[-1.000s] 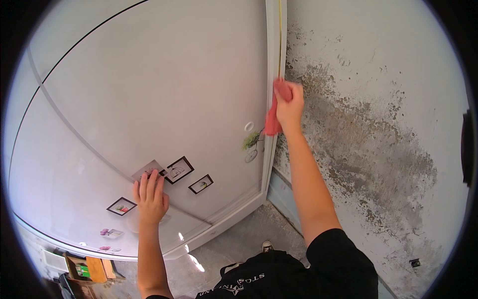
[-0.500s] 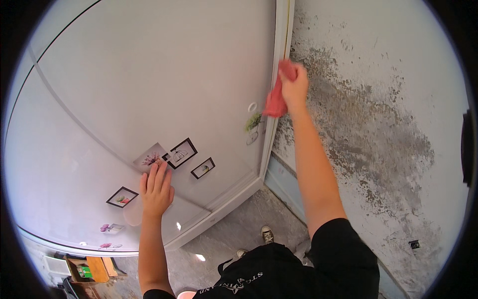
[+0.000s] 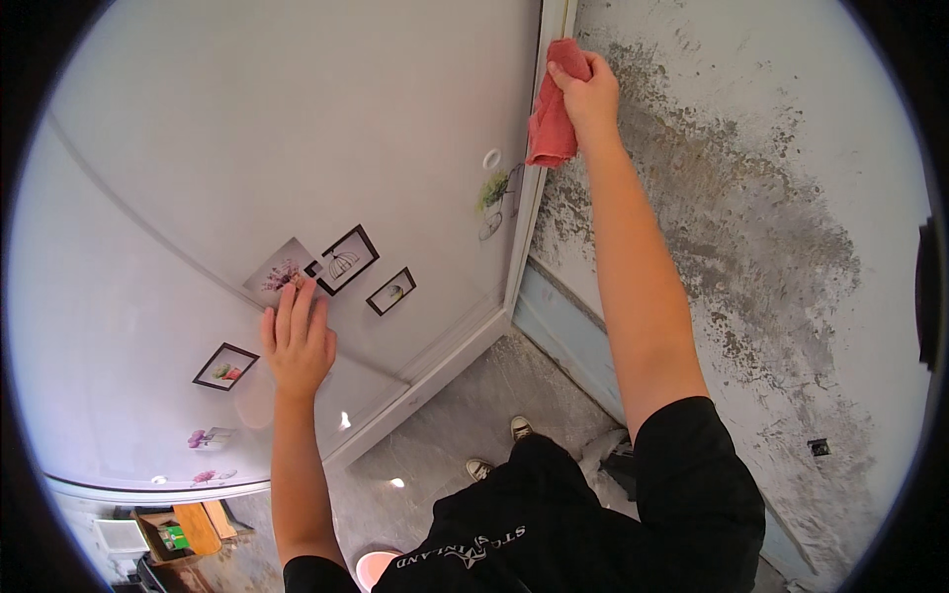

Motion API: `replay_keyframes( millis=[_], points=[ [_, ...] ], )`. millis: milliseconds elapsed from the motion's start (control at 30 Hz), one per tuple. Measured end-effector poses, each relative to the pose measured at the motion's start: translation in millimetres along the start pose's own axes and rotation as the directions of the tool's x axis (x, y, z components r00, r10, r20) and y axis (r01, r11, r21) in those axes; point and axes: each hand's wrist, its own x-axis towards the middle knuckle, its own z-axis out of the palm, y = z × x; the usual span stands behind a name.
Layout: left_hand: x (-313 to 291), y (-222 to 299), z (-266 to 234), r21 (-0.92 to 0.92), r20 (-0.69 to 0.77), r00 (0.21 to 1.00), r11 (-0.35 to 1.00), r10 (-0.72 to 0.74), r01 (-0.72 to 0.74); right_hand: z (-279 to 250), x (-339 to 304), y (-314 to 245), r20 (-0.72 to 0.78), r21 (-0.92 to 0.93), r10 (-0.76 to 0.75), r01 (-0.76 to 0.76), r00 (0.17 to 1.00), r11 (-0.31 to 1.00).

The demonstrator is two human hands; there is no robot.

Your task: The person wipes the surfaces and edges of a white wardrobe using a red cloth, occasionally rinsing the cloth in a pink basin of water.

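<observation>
A red cloth (image 3: 554, 117) is gripped in my right hand (image 3: 591, 94), high up against the pale frame (image 3: 535, 193) at the right edge of a large glossy white wardrobe panel (image 3: 297, 119). The cloth lies folded along that frame, hanging below my fingers. My left hand (image 3: 300, 341) rests on the panel with its fingers stretched out, the tips at a printed flower picture (image 3: 284, 272). Printed black-framed pictures, such as a birdcage picture (image 3: 343, 261), surround it. A round ring-shaped fitting (image 3: 491, 158) sits near the panel's right side, above a printed green plant (image 3: 492, 190).
To the right, a white wall (image 3: 712, 208) shows grey, peeling patches and a small dark socket hole (image 3: 819, 448). Below lie the grey concrete floor (image 3: 445, 400) and a pink bucket (image 3: 376, 567). Wooden furniture (image 3: 198, 531) stands at the lower left. A dark bag-like bundle (image 3: 620, 465) lies beside my body.
My right hand has moved up along the frame with the red cloth. My left hand stays on the panel by the flower picture; the whole view has shifted slightly.
</observation>
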Motion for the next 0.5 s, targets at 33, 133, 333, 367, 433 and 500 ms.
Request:
replay_keyframes(
  millis=[33, 133, 333, 367, 433, 500],
  points=[
    [-3, 2, -1, 0.002, 0.005, 1.000, 1.000, -0.008, 0.008, 1, -5, -5, 0.027, 0.047, 0.042, -0.043, 0.999, 0.998],
    [-9, 16, 1, -0.006, 0.047, 0.998, 0.999, -0.035, 0.035, -5, -32, 4, 0.087, 0.216, 0.177, -0.192, 0.980, 0.957],
    [-77, 70, 54, -0.113, 0.075, 0.996, 0.993, 0.049, -0.041, -9, -101, 89, 0.024, 0.126, 0.119, -0.121, 0.993, 0.985],
    [-94, 81, 68, -0.139, 0.079, 0.994, 0.988, 0.078, -0.067, -13, -114, 112, 0.027, 0.098, 0.114, -0.116, 0.993, 0.988],
    [-133, 107, 101, -0.165, 0.101, 0.994, 0.986, 0.052, -0.035, -21, -142, 171, 0.038, 0.035, 0.101, -0.102, 0.994, 0.994],
    [-178, 132, 137, -0.225, 0.131, 0.991, 0.973, -0.029, 0.059, -24, -179, 232, 0.031, 0.052, 0.080, -0.081, 0.996, 0.995]
  ],
)
